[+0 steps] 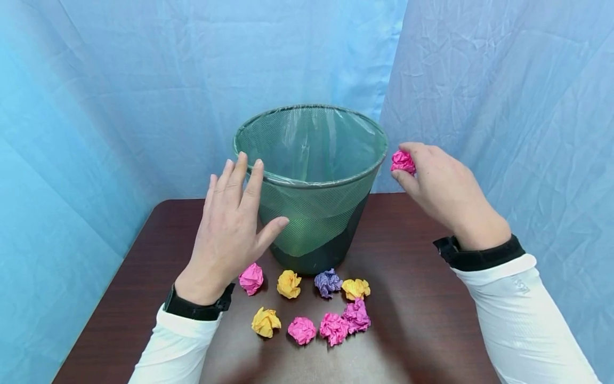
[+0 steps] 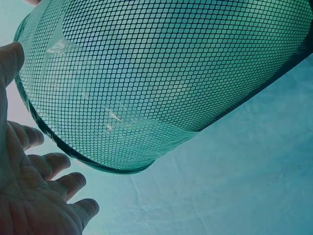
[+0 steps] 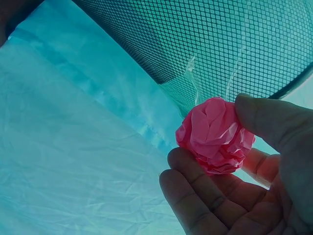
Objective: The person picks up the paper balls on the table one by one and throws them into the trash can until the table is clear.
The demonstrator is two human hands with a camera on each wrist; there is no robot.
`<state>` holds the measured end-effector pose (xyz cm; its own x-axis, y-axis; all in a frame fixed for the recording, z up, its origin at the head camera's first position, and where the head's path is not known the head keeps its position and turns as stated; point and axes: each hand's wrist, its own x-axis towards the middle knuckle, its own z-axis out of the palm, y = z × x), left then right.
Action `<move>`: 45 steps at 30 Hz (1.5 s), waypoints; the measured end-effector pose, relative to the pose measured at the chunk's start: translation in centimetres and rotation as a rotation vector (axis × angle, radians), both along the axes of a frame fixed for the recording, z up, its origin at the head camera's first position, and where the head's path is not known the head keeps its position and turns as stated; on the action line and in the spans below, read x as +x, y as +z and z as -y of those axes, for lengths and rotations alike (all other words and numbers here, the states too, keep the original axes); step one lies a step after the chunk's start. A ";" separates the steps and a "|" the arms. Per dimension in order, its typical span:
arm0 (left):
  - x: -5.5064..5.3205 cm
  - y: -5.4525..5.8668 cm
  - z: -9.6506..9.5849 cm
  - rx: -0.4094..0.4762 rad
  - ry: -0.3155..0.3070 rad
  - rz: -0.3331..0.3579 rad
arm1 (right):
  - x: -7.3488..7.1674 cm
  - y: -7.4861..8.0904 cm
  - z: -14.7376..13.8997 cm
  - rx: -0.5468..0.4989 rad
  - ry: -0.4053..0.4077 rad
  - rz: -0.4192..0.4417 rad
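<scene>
Between thumb and fingers, my right hand point(image 1: 443, 186) pinches a pink crumpled paper ball point(image 1: 403, 162), just right of the rim of a dark mesh wastebasket point(image 1: 307, 224). In the right wrist view that paper ball point(image 3: 215, 134) overlaps the basket's mesh. A clear plastic liner point(image 1: 307, 138) lines the basket and folds over its rim. My left hand point(image 1: 230, 218) is raised at the basket's left front, fingers straight and spread, holding nothing. The left wrist view has its fingertips close to the basket rim point(image 2: 63, 147).
Several crumpled paper balls lie on the dark brown table point(image 1: 431, 298) before the basket: yellow point(image 1: 289, 284), purple point(image 1: 328, 282), pink point(image 1: 302, 330) and magenta point(image 1: 356, 316). Blue cloth point(image 1: 158, 80) hangs behind and on both sides.
</scene>
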<state>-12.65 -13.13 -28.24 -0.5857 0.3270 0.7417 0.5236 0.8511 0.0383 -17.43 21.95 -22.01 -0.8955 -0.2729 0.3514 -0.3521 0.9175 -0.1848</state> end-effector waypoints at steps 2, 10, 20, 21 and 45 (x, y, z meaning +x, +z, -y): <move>0.0 0.1 -0.1 -0.006 0.002 0.007 | 0.0 0.1 0.0 -0.004 -0.002 -0.002; -0.1 0.2 -0.2 -0.023 0.004 0.012 | 0.0 0.8 0.0 -0.004 0.001 -0.024; -0.2 0.2 -0.2 -0.025 -0.001 0.010 | 0.0 1.9 0.0 -0.005 -0.009 -0.019; -0.2 0.2 -0.2 -0.025 -0.001 0.011 | 0.0 2.0 0.0 -0.005 -0.010 -0.018; -0.3 0.1 -0.3 -0.003 -0.025 -0.001 | 0.3 4.2 1.7 -0.028 0.049 -0.117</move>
<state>-12.94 -12.84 -28.19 -0.5765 0.3442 0.7410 0.5452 0.8376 0.0350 -17.09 20.30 -17.80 -0.8338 -0.3039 0.4609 -0.4172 0.8936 -0.1655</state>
